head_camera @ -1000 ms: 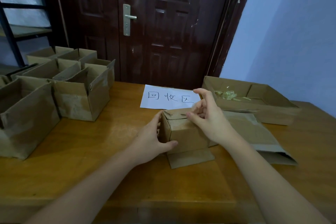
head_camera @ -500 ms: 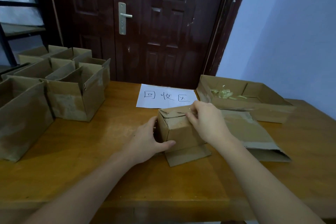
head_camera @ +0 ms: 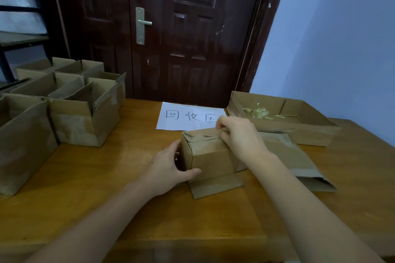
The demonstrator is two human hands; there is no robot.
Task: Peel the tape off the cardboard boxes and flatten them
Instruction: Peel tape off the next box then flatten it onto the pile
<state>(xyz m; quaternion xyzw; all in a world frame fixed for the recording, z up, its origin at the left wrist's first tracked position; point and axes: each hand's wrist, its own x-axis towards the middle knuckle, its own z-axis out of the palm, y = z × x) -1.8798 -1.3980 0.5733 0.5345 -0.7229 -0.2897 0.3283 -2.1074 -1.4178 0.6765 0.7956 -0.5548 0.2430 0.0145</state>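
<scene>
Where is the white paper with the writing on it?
The white paper lies flat at the table's far middle, below the door, just behind the small box and left of the tray.

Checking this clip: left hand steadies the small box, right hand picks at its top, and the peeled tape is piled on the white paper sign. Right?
Not quite. The head view shows the peeled tape lying in the shallow tray at the right, not on the paper sign. The rest holds: the left hand steadies the small box and the right hand picks at its top.
</scene>
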